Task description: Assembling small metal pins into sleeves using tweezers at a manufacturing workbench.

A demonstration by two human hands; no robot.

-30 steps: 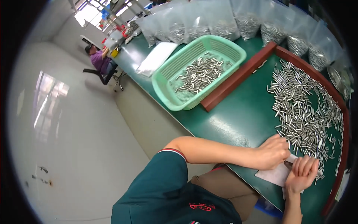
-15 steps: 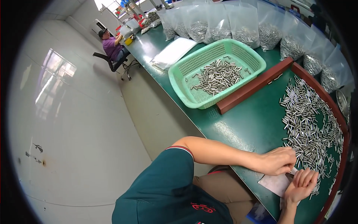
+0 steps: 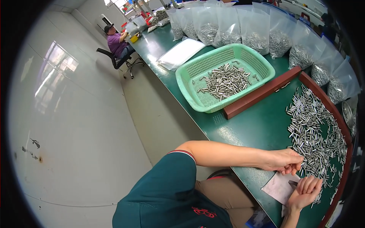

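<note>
At the near edge of a spread of small silvery metal pins (image 3: 310,131), my left hand (image 3: 284,160) has thumb and fingers brought together in a pinch. Its fingertips touch the pins, and whatever is between them is too small to make out. Just nearer to me, my right hand (image 3: 307,190) is curled closed. A dark, flat metal piece (image 3: 293,183) sticks out from its fingers; the rest is hidden in the hand. Between and below the hands lies a whitish cloth or paper (image 3: 279,187), flat on the green table (image 3: 262,131) and partly covered by my right wrist.
Brown-red rails (image 3: 262,93) border the pins. Beyond them stands a light green perforated basket (image 3: 186,93) with more pins inside. Clear bags of pins (image 3: 254,40) line the far edge. White plastic sheets (image 3: 182,53) lie left of them. A person (image 3: 118,41) sits farther off.
My left hand has moved away from my right hand, up to the edge of the pins. My right hand stays closed over the cloth or paper. The whole view has shifted slightly.
</note>
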